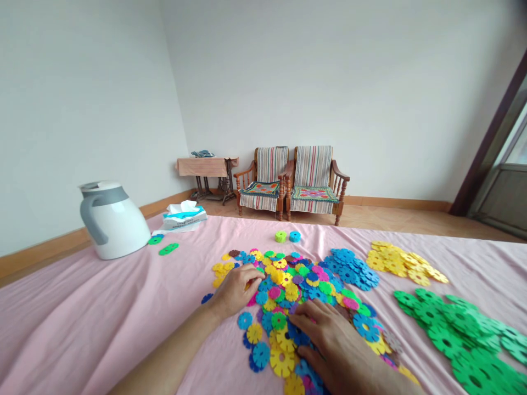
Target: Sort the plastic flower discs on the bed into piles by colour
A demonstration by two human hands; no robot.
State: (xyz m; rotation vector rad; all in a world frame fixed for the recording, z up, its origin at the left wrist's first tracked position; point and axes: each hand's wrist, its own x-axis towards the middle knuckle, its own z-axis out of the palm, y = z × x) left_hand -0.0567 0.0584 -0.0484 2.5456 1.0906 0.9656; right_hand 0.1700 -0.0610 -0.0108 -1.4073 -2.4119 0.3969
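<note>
A mixed pile of plastic snowflake discs (284,293) in blue, yellow, green, pink, purple and brown is spread over the pink cloth. My left hand (236,288) rests at the pile's left side, its fingers curled in toward the thumb. A bit of yellow shows between them; whether that piece is held is unclear. My right hand (331,337) reaches over the near part of the pile, palm down. Its thumb and fingers are apart, with a dark blue disc (297,333) lying at the gap between them.
Single-colour heaps lie to the right: blue discs (349,269), yellow discs (403,262), green discs (457,323). Two small stacks, a lime stack (280,236) and a blue stack (295,236), stand behind the pile. A white jug (119,225) and tissue pack (184,216) are left.
</note>
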